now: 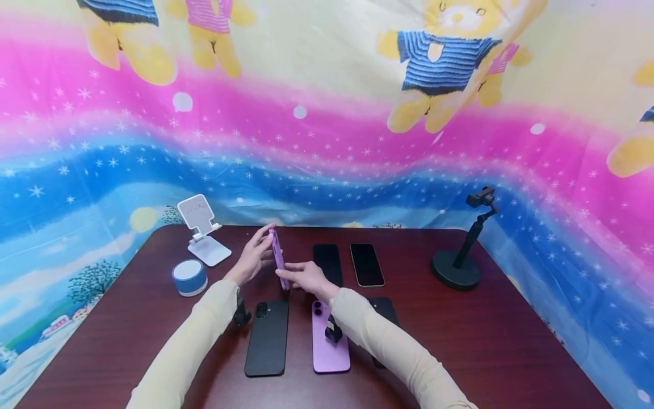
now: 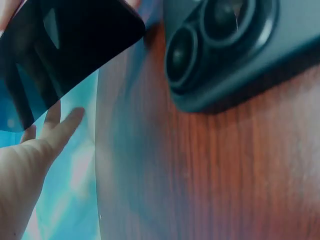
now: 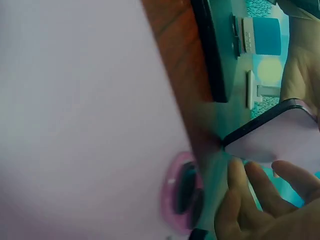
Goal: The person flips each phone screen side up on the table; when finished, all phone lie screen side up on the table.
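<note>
A purple phone (image 1: 279,261) stands tilted on edge above the table, its dark screen (image 2: 65,55) facing the left wrist camera and its pale purple back (image 3: 280,140) facing the right wrist camera. My left hand (image 1: 252,258) grips its upper part, some fingers stretched out beyond it. Near the lower end, my right hand (image 1: 309,278) pinches the phone between thumb and fingers. Closer to me lie a black phone (image 1: 267,341) and a second purple phone (image 1: 327,355), both back up. Another dark phone (image 1: 384,309) is partly hidden under my right forearm.
Two phones lie at the back, a dark one (image 1: 327,262) and a screen-up one with a light rim (image 1: 367,264). On the left are a white folding phone stand (image 1: 209,250) and a blue-and-white round object (image 1: 189,277). A black stand (image 1: 456,270) rises at the right.
</note>
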